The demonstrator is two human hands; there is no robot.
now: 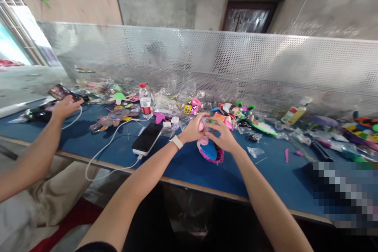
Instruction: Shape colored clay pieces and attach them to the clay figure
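Note:
My left hand (193,129) and my right hand (222,134) meet above the blue table (183,163), both with fingers curled round a small pink foam piece (201,126). Just below them hangs or lies a foam craft shape (210,150) with a blue face and a magenta rim. A white band sits on my left wrist. How the pink piece joins the blue shape is hidden by my fingers.
A phone on a white power bank (147,138) with a white cable lies left of my hands. A water bottle (145,101) stands behind it. Coloured foam toys (242,112) and plastic bags litter the back, before a perforated metal screen (206,67). Another person's hand (65,106) rests at far left near a phone.

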